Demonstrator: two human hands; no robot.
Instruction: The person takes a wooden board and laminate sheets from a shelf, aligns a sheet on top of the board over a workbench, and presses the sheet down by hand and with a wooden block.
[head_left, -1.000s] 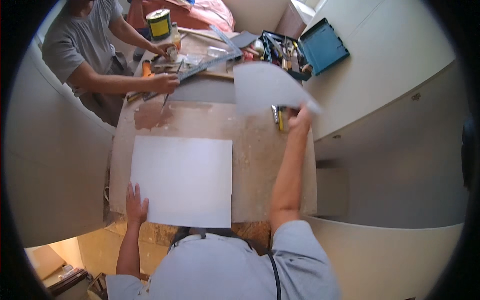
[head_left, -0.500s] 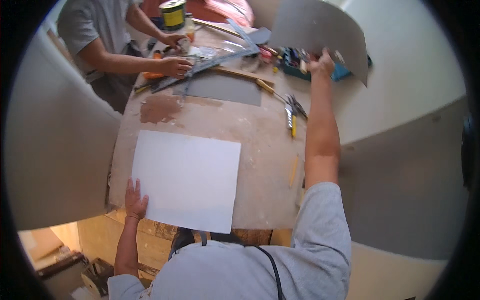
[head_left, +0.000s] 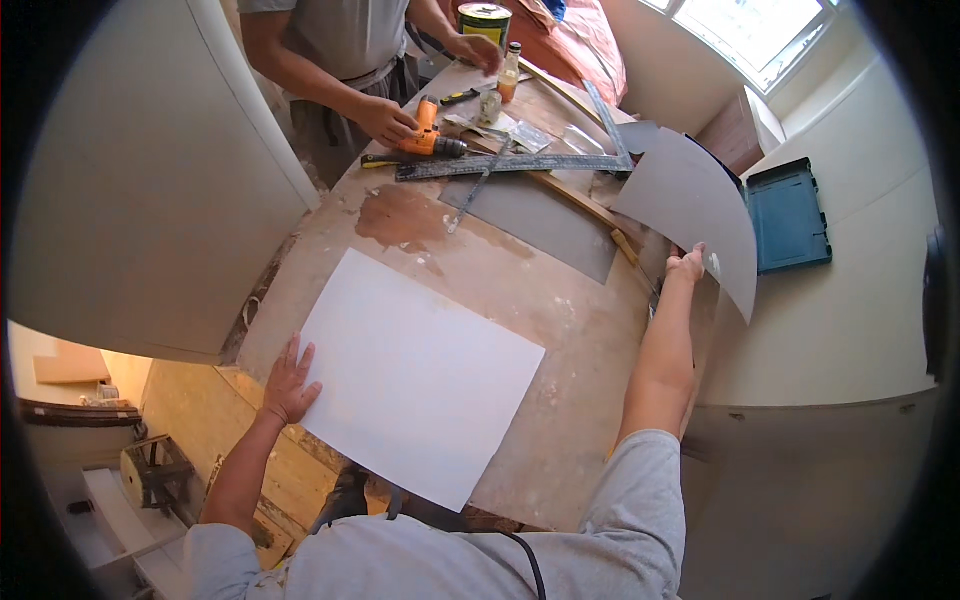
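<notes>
White sheet point(head_left: 425, 375): lies on the near part of the worktop point(head_left: 590, 330), its near edge at the worktop's rim. We find the hands well apart. Left hand point(head_left: 290, 385): palm down, fingers spread at the sheet's left margin, gripping nothing; we judge this steadies the sheet. Right hand point(head_left: 686, 262): closed on the near edge of the grey sheet point(head_left: 695, 205), raised at the worktop's far right; an edge hold probably suits so thin and wide a piece.

Appearance: we record the white sheet as plain, four-sided, with nearly straight edges and no marks we can make out. The grey sheet is dull, bowed, rounded along one side, with a pale spot near the fingers.
</notes>
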